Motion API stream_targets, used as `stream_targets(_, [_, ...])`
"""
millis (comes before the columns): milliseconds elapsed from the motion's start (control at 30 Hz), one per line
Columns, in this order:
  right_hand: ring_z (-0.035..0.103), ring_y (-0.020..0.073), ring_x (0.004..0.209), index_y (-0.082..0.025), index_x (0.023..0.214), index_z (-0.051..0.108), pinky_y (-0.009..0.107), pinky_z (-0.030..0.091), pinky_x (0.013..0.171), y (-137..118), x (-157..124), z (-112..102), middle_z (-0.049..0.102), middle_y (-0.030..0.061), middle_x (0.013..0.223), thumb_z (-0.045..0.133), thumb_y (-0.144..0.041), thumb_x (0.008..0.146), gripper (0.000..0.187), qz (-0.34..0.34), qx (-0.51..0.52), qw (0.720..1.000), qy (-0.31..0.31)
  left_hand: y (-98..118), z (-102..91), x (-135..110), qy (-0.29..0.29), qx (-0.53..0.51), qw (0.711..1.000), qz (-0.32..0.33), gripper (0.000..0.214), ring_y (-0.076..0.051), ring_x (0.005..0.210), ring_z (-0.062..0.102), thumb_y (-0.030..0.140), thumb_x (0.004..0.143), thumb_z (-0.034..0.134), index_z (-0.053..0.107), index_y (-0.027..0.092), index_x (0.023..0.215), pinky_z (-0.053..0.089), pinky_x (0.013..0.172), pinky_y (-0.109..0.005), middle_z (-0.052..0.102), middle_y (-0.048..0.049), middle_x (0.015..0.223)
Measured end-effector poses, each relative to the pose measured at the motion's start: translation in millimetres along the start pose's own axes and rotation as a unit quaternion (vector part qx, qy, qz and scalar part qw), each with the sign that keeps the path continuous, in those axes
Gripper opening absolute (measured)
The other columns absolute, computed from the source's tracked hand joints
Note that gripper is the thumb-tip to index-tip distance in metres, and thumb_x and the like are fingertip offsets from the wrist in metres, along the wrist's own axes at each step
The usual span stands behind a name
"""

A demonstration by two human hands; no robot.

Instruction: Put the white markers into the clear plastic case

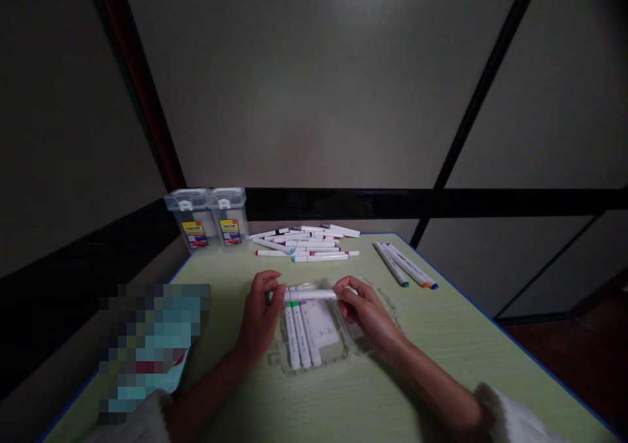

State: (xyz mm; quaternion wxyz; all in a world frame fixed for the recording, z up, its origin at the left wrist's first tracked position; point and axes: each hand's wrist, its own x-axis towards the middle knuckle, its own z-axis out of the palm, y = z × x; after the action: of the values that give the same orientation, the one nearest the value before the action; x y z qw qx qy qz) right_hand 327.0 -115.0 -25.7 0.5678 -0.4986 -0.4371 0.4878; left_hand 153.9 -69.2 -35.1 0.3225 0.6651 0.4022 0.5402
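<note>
My left hand (pixel 262 315) and my right hand (pixel 366 312) each pinch one end of a white marker (pixel 311 294), held crosswise above a clear plastic tray (pixel 338 354). Three white markers (pixel 300 335) with green and purple caps lie side by side in the tray's left part, next to a white card. Both hands' fingers are closed on the marker's ends.
A pile of several white markers (pixel 307 241) lies at the table's far middle. Three more markers (pixel 405 265) lie at the far right. Two clear lidded boxes (pixel 209 219) stand at the far left corner. A blurred-out patch (pixel 150 348) covers the left near area. Table edges run blue.
</note>
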Motion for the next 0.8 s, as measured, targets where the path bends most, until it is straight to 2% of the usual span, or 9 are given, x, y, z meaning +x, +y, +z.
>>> stream_targets(433, [0.03, 0.0062, 0.038, -0.017, 0.062, 0.048, 0.02, 0.019, 0.038, 0.9, -0.8, 0.8, 0.039, -0.0069, 0.042, 0.054, -0.029, 0.068, 0.015, 0.002, 0.01, 1.0, 0.0, -4.6, 1.2, -2.7, 0.023, -0.064, 0.998, 0.004, 0.02, -0.008, 0.055, 0.046, 0.023, 0.075, 0.048, 0.044, 0.019, 0.094, 0.036, 0.048, -0.019, 0.048, 0.0023, 0.074])
stream_targets(800, [0.03, 0.0068, 0.037, -0.018, 0.06, 0.046, 0.021, 0.02, 0.038, 3.7, 1.7, 0.1, 0.039, -0.0068, 0.042, 0.053, -0.037, 0.069, 0.022, -0.006, 0.021, 1.0, 0.0, -8.7, 0.4, -3.2, -0.023, -0.056, 0.998, 0.004, 0.019, -0.006, 0.053, 0.043, 0.026, 0.079, 0.043, 0.041, 0.02, 0.097, 0.034, 0.043, -0.017, 0.043, 0.0031, 0.077])
